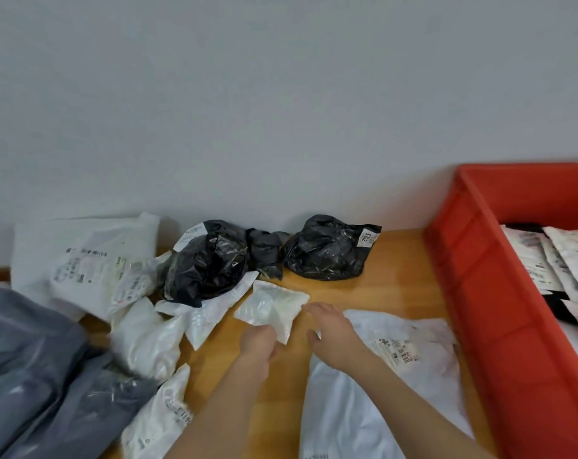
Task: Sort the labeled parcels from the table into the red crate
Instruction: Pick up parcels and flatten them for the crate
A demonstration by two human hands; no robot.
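White small parcel [271, 306] lies on bench [397, 270], well left of red crate [473, 260]; near corner pinched by left hand [258, 341]. Right hand [330, 329] released, held just beside, crate-side.

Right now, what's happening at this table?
A person is sorting mail parcels on a wooden table. The left hand grips the near edge of a small white pouch; the right hand hovers open beside it, over a large white labeled parcel. Black bagged parcels and more white ones sit along the wall, grey bags at left. The red crate at right already holds several parcels.
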